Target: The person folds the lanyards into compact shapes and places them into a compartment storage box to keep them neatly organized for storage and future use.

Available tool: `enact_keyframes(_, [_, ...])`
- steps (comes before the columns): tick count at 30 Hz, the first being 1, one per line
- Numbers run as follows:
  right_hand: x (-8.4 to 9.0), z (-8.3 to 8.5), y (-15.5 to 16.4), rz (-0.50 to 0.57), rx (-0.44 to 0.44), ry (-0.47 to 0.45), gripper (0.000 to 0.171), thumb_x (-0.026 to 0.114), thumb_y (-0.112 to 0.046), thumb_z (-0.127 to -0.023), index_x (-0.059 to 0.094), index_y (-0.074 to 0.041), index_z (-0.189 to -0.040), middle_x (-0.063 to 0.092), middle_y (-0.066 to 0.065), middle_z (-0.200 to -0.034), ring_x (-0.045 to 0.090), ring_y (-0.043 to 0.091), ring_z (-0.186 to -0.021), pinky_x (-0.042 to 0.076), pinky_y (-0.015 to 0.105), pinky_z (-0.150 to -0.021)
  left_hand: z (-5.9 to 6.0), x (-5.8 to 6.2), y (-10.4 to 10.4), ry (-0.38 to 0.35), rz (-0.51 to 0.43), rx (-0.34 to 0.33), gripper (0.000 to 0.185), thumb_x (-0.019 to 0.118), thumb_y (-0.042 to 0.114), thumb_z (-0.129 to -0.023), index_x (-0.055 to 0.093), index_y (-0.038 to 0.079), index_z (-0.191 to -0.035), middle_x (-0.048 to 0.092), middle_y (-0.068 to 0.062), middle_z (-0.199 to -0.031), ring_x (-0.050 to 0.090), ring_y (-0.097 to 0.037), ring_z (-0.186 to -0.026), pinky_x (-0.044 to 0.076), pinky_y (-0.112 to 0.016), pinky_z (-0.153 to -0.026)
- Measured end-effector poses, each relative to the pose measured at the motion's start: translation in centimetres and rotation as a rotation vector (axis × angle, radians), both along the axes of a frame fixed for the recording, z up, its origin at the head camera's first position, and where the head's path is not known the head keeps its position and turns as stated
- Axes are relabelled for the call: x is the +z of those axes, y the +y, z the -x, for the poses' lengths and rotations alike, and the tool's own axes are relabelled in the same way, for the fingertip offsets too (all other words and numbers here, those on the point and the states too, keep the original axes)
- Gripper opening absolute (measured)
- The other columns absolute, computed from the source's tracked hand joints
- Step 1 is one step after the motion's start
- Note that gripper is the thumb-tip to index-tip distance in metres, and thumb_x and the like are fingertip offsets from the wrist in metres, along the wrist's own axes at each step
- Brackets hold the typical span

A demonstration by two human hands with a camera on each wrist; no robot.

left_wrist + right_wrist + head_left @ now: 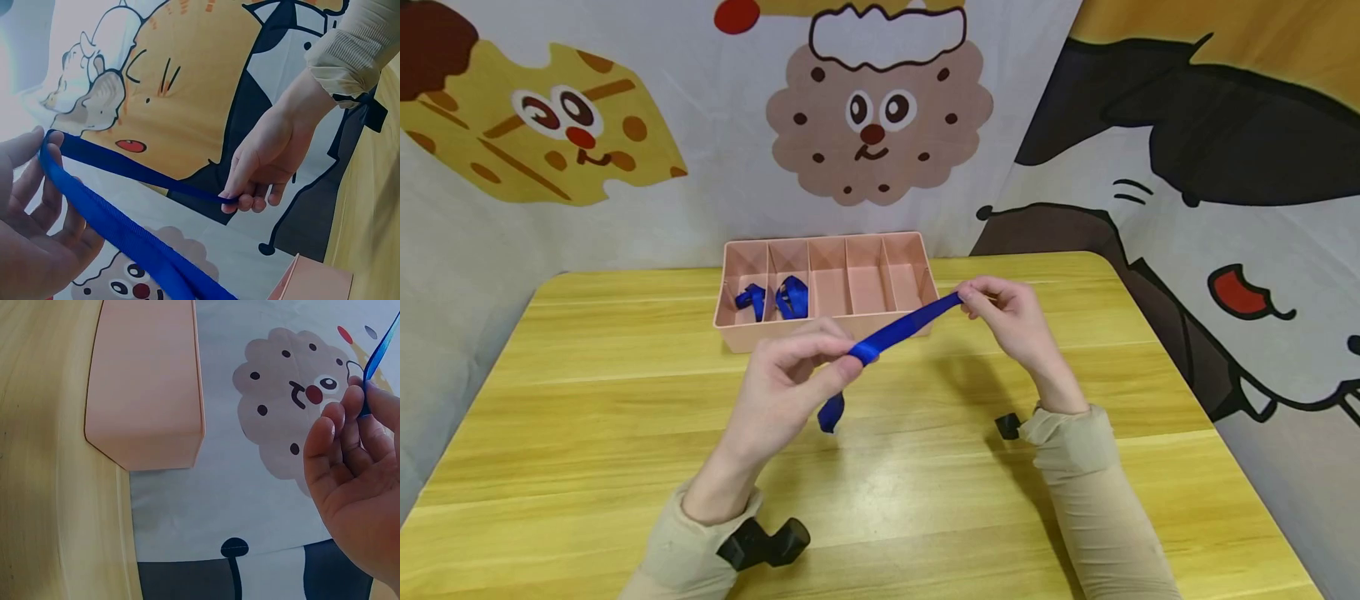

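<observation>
A blue ribbon point(904, 328) is stretched between both hands above the table. My left hand point(786, 387) pinches it between thumb and fingertips, and a loose tail of ribbon hangs below that hand. Up and to the right, my right hand point(1011, 315) pinches the other end between thumb and forefinger. In the left wrist view the ribbon point(119, 228) bends over the left fingertips and runs down in a long strand. The right wrist view shows the right hand point(356, 456) with a short bit of ribbon poking out below its pinch.
Behind the hands, a pink divided box point(827, 329) stands at the table's back edge. Its two leftmost compartments hold bundled blue ribbons point(792, 297). The wooden table point(587, 400) meets a cloth backdrop point(700, 225) with cartoon prints.
</observation>
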State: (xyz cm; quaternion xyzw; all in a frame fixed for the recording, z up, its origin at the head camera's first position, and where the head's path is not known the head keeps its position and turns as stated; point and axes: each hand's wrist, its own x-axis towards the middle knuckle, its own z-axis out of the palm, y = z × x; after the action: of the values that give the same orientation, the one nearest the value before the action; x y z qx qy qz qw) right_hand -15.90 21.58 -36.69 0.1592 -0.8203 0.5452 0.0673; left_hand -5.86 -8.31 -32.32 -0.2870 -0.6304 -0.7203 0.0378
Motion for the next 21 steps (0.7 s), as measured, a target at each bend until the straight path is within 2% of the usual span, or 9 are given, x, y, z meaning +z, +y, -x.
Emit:
enact_keyframes(2, [0.0,0.0,0.0,0.004,-0.007,-0.009,0.023,0.062,-0.012,-0.106,0.075,0.007,-0.104,0.065,-0.019,-0.076,0.051,0.005,-0.066,0.045,0.018,-0.064,0.0,0.0,0.0,-0.007,0.0,-0.016,0.01,0.068,0.007,-0.102,0.079,0.008,-0.102,0.068,0.014,-0.095,0.058,-0.009,-0.087,0.052,-0.021,-0.077])
enact_keyframes(5, [-0.1,0.1,-0.1,0.003,-0.013,-0.025,0.022,0.063,-0.012,-0.106,0.076,0.006,-0.108,0.069,-0.021,-0.081,0.055,0.004,-0.071,0.047,0.019,-0.064,-0.1,0.1,0.1,-0.011,0.004,-0.026,0.01,0.067,0.004,-0.101,0.075,-0.002,-0.102,0.068,0.014,-0.098,0.058,-0.01,-0.088,0.052,-0.021,-0.079])
enact_keyframes(7, [-0.2,0.1,-0.2,0.003,-0.003,-0.035,0.022,0.063,-0.011,-0.106,0.076,0.006,-0.111,0.07,-0.021,-0.082,0.058,0.005,-0.074,0.049,0.018,-0.066,-0.1,0.0,0.2,-0.004,-0.005,-0.017,0.009,0.067,0.003,-0.101,0.076,0.0,-0.101,0.068,0.015,-0.098,0.058,-0.009,-0.088,0.053,-0.02,-0.079])
enact_keyframes(12, [-0.2,0.1,-0.6,0.009,0.041,-0.072,0.026,0.058,-0.011,-0.108,0.074,0.009,-0.115,0.068,-0.016,-0.079,0.059,0.004,-0.077,0.053,0.016,-0.072,-0.2,-0.1,0.4,0.001,-0.04,0.012,0.03,0.069,0.002,-0.1,0.078,0.03,-0.102,0.068,0.015,-0.097,0.058,-0.009,-0.088,0.053,-0.019,-0.08])
enact_keyframes(19, [-0.4,0.0,-0.9,-0.028,0.04,-0.089,0.025,0.058,-0.01,-0.108,0.075,0.008,-0.111,0.067,-0.02,-0.076,0.058,0.002,-0.074,0.049,0.017,-0.067,-0.4,0.0,0.4,0.011,-0.044,0.025,0.009,0.07,0.002,-0.099,0.078,0.006,-0.101,0.069,0.013,-0.098,0.059,-0.01,-0.087,0.053,-0.019,-0.078])
enact_keyframes(21, [-0.4,0.0,-1.0,-0.042,0.047,-0.085,0.024,0.059,-0.01,-0.108,0.076,0.007,-0.109,0.068,-0.02,-0.078,0.058,0.002,-0.074,0.047,0.017,-0.065,-0.4,0.0,0.4,0.01,-0.045,0.026,0.013,0.069,0.002,-0.1,0.079,0.011,-0.101,0.069,0.013,-0.098,0.059,-0.009,-0.088,0.053,-0.018,-0.078])
